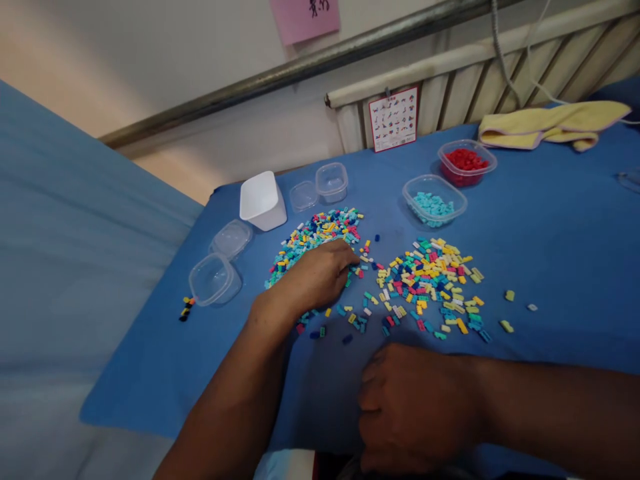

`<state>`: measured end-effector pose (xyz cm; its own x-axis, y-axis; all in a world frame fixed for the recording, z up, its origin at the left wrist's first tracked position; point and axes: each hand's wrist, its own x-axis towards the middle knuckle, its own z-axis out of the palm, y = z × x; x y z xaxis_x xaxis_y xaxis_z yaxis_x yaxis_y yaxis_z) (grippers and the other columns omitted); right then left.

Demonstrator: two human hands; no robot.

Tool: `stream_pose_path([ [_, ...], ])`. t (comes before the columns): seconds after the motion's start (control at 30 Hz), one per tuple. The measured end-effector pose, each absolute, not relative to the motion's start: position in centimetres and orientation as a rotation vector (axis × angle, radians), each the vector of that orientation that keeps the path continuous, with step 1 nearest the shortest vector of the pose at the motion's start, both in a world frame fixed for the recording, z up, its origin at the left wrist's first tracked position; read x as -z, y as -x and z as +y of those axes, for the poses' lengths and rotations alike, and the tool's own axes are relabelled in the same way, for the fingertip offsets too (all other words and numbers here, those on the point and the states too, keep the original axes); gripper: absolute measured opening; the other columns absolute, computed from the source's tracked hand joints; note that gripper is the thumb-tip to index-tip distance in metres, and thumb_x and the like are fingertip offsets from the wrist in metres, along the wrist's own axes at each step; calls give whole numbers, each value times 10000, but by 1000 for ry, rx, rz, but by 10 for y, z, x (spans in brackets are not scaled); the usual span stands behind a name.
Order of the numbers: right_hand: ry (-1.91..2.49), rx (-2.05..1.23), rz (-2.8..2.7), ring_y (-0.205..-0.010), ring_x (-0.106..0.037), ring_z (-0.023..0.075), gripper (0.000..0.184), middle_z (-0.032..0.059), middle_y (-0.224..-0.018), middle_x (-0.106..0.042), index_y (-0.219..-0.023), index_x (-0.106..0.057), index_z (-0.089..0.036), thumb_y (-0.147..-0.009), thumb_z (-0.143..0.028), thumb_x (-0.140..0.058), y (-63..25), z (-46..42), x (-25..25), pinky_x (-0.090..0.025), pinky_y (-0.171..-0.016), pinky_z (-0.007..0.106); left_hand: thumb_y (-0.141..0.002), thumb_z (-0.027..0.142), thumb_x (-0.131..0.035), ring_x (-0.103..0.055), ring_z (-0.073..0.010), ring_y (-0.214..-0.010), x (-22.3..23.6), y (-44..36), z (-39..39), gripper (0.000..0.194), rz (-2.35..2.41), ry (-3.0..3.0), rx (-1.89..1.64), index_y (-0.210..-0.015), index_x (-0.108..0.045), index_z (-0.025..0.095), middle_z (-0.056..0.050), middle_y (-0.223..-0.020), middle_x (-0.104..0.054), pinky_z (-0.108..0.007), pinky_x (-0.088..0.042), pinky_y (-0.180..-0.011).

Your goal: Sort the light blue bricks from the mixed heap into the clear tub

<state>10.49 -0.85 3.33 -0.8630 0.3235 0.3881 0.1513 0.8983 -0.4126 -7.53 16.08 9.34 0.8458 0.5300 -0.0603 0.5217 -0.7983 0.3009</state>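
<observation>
Small toy building bricks in many colours lie in two heaps on the blue tabletop. My left hand [327,267] rests over the right side of the left heap [320,230], its fingers curled down among loose bricks; what the fingertips pinch, if anything, is hidden. Right of it spreads a second, looser heap [430,273], with a lot of yellow in it. Closer to me, my right hand [407,407] is curled into a fist just below that heap, and its inside does not show. Clear tubs hold turquoise bricks [433,208] and red bricks [465,163] behind.
A white bin [263,203] stands behind the left heap. Beside it are clear tubs [213,280] [332,183] with lids [233,239]. A few black and orange bricks [187,308] lie far left. A yellow cloth [550,125] and a picture card [394,120] are at the back.
</observation>
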Motion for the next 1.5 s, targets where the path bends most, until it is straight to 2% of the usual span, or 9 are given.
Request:
stream_pose_path([
  [0.3,351,-542,-2626,-614,-591,183,431,-23,-736,-750,-787,-722,-256,-1102,-515,-586,-105,-9,-35,-320,-576,391,-1063,133,-528,-682,-239,-1118,-92,76,161,293,745,-2723,-68,-1236,-764,149,-115,-1182,-698,-382,-557,-988],
  [0.43,364,-557,-2627,-617,-583,180,419,-20,-746,-754,-801,-730,-253,-1100,-513,-592,-106,-8,-36,-302,-572,391,-1086,169,-529,-686,-228,-1080,-88,73,161,252,767,-2719,-60,-1141,-774,151,-106,-1144,-699,-365,-558,-956],
  [0.67,334,-539,-2644,-639,-586,179,416,-29,-742,-743,-799,-734,-267,-1111,-495,-580,-106,-8,-37,-285,-586,388,-1093,212,-527,-670,-245,-1064,-88,71,163,228,794,-2710,-174,-1095,-745,148,-109,-1096,-710,-403,-533,-958],
  [0.8,347,-566,-2641,-619,-570,185,421,-34,-717,-723,-796,-734,-265,-1105,-510,-587,-106,-7,-38,-310,-568,391,-1029,296,-685,-679,-194,-963,-88,65,163,152,913,-2211,-486,-1083,-761,175,-67,-1035,-732,-354,-538,-890],
  [0.9,345,-549,-2638,-620,-575,188,417,-30,-717,-721,-788,-727,-255,-1101,-496,-593,-106,-7,-39,-310,-553,398,-911,386,-861,-681,-139,-811,-84,58,164,284,959,-1514,-639,-1048,-749,164,-31,-909,-730,-277,-553,-771],
  [1.03,360,-553,-2643,-619,-589,187,409,-23,-721,-733,-786,-739,-251,-1082,-506,-618,-105,-6,-38,-318,-559,397,-735,320,-1009,-751,-133,-879,-81,50,165,429,926,-1042,-709,-1011,-729,146,-29,-950,-758,-222,-595,-806],
  [1.23,344,-575,-2675,-630,-614,187,431,-25,-729,-749,-804,-766,-250,-1089,-527,-600,-105,-2,-39,-307,-544,391,-844,270,-920,-743,-123,-849,-91,31,169,276,983,-1156,-644,-1004,-732,147,-39,-961,-760,-263,-609,-839],
  [1.4,329,-553,-2690,-644,-614,181,413,-27,-735,-748,-830,-784,-258,-1097,-510,-595,-107,0,-41,-294,-547,371,-974,236,-764,-680,-132,-772,-108,-27,196,111,922,-1676,-629,-1005,-738,133,-55,-870,-747,-310,-567,-797],
  [1.5,317,-527,-2686,-656,-608,181,404,-23,-728,-743,-830,-784,-256,-1097,-494,-596,-109,1,-40,-281,-552,369,-970,156,-722,-686,-151,-853,-114,-68,217,45,828,-1991,-711,-994,-741,123,-75,-966,-765,-320,-549,-841],
])
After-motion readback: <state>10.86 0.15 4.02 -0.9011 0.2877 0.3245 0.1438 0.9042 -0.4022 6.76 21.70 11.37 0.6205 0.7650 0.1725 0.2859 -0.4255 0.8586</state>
